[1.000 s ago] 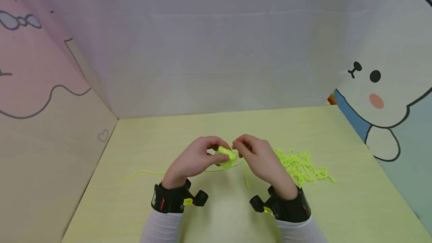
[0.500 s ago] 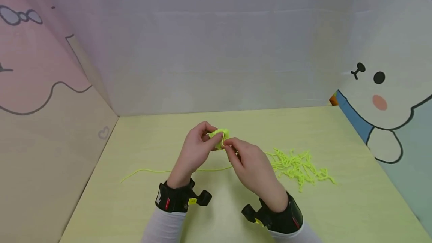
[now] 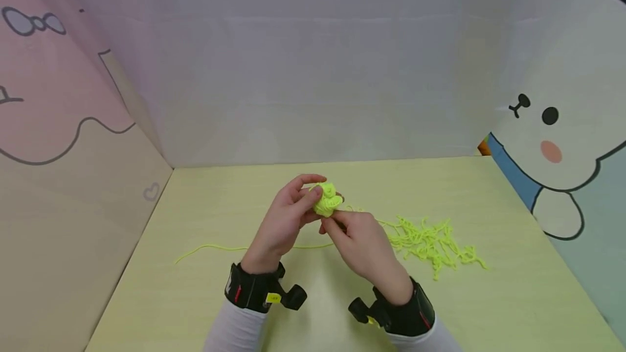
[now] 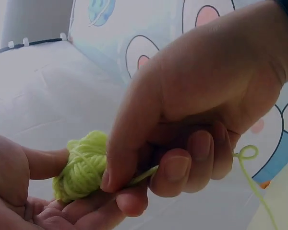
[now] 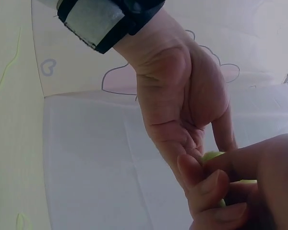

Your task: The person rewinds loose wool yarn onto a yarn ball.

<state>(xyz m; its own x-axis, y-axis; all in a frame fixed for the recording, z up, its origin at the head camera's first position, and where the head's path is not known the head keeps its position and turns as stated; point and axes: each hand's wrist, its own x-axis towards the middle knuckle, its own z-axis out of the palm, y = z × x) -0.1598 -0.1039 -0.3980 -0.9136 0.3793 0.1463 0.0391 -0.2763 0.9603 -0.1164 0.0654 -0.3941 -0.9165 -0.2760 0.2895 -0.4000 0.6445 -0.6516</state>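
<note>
A small ball of neon yellow-green yarn (image 3: 326, 200) is held up above the table between thumb and fingers of my left hand (image 3: 281, 221). Just below and to its right, my right hand (image 3: 364, 240) pinches the yarn strand (image 4: 145, 176) close to the ball. In the left wrist view the wound ball (image 4: 84, 167) shows its wrapped strands, and a small loop of yarn (image 4: 249, 152) trails out behind the right hand. Fingers hide most of the ball in the right wrist view.
A tangled heap of the same yarn (image 3: 435, 240) lies on the table (image 3: 518, 287) to the right. One loose strand (image 3: 215, 246) stretches left across the tabletop. Printed fabric walls (image 3: 313, 91) stand at the back and both sides.
The left hand has risen slightly and turned the ball, bringing it more into view. The right hand has moved left and lower, from the ball's right side to just below it.
</note>
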